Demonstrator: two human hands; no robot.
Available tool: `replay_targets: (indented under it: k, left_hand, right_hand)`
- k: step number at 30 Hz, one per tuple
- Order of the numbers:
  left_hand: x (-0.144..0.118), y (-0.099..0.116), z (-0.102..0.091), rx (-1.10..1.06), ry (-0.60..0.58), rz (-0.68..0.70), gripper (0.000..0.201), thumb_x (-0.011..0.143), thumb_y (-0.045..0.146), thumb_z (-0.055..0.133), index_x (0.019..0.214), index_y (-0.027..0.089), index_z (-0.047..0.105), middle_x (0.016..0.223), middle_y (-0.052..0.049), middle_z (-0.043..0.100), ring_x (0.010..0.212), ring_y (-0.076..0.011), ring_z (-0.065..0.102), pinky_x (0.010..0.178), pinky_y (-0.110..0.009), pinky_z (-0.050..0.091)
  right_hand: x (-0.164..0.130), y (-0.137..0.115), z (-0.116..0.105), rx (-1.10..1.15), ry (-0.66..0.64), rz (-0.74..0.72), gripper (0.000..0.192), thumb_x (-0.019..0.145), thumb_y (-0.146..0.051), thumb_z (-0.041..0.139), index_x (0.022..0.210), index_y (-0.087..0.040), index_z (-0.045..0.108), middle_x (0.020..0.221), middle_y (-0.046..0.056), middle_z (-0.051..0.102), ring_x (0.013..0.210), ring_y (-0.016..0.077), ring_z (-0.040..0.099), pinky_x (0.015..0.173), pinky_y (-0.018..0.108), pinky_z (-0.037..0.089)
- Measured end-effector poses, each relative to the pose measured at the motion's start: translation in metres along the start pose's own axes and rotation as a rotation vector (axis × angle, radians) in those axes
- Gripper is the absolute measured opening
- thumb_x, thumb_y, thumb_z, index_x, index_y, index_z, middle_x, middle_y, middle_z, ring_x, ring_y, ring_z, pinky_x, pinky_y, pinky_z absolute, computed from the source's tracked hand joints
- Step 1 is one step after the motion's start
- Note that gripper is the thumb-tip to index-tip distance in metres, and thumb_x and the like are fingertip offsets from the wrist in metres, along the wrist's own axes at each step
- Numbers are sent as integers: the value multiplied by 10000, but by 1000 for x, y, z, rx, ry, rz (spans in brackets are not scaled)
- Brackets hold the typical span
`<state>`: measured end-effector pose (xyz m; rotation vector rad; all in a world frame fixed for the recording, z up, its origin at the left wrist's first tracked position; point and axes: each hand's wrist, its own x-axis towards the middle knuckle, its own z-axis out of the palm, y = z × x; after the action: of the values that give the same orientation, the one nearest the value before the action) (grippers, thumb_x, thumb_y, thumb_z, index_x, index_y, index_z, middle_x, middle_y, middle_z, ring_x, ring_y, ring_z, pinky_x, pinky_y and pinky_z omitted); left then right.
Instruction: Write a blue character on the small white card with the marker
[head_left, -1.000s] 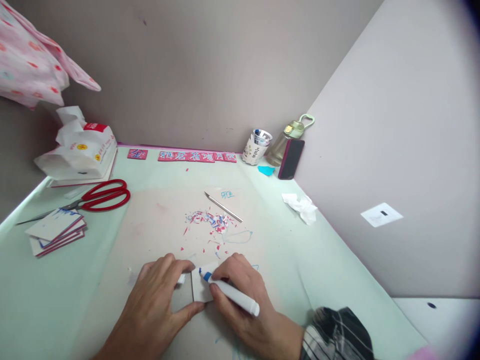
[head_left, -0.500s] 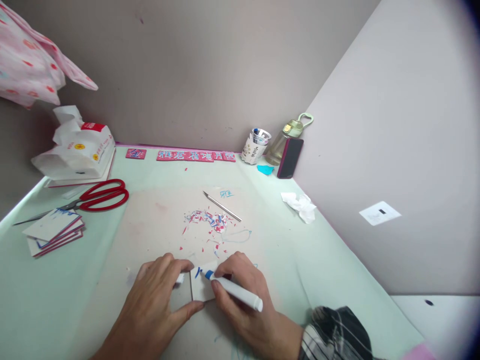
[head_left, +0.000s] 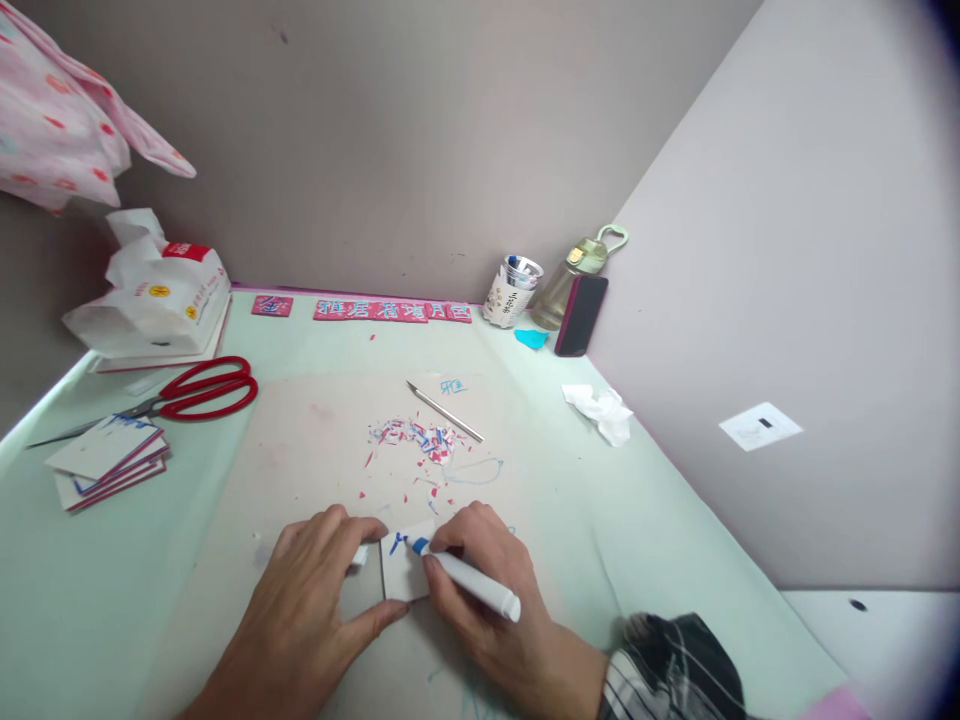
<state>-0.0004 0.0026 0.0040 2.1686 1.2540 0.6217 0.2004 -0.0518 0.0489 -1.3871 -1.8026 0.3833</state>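
One head-worn camera looks forward and down, close over the table [head_left: 112,600] corner.

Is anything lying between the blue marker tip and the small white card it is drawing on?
Nothing visible. The right hand holds the white blue-tipped marker with its tip on the small white card, which the left hand pins at its left edge.

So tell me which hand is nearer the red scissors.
Left. The left hand rests below and right of the red scissors; the right hand, holding the marker, lies farther right.
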Motion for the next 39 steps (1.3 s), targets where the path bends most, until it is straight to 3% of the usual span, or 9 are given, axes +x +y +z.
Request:
replay_targets:
  k: [8,16,27,39]
  left_hand:
    - [2,2,-1,0,-11,-25,347,701,355,870,996,274,707,943,-27,678,878,-296,615,809,-456,514]
    - [-2,2,-2,-16,-17,-25,350,730,353,862,1026,281,690,965,-28,668,904,-293,608,820,-447,504]
    - [0,-3,0,17,6,27,400,687,343,909,1015,269,691,928,-7,660,857,-271,611,793,-409,495]
    - [-6,-7,5,17,10,66,408,780,399,865,1097,300,629,992,1,629,915,-273,593,819,-401,479]
  right_hand:
    - [0,5,-3,-51,74,36,148,960,-145,542,839,-226,516,737,-11,558,691,158,520,620,277,383]
    - [0,-2,-4,-11,7,-8,167,951,-114,525,851,-236,469,743,-28,536,685,149,496,658,288,393]
    - [0,-6,-9,28,-56,-73,106,960,-121,560,933,-222,544,803,0,616,742,154,561,683,281,438]
    - [0,-4,-3,55,-87,-90,99,969,-133,561,934,-224,544,805,-5,618,754,157,557,692,281,436]
